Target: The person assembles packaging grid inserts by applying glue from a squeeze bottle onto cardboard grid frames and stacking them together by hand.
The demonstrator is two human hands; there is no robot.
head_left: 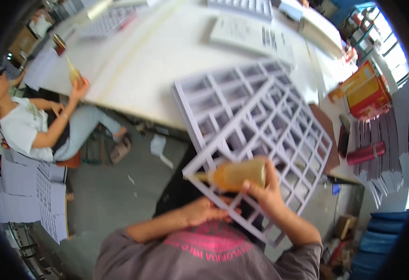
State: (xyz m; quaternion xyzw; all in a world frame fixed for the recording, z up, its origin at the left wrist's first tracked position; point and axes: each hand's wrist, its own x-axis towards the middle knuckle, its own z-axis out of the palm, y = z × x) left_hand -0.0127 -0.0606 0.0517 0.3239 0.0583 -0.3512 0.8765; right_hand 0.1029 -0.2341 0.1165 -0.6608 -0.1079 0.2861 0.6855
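Observation:
In my right hand [263, 186] is a squeeze bottle [242, 175] of amber liquid, lying on its side with its narrow nozzle pointing left. The nozzle is over the left corner of a white lattice grid frame [286, 161]. My left hand [207, 212] is at the lower left edge of this frame, fingers against it and partly hidden beneath. The frame is tilted and overlaps a second white grid tray [214, 88] at the table edge.
A co-worker [27, 121] sits at the left, holding a similar bottle [74, 72] over the white table [139, 60]. Farther back are a white box [251, 37] and more grids [113, 21]. A red and yellow box [365, 91] and pink flask [366, 153] are at the right.

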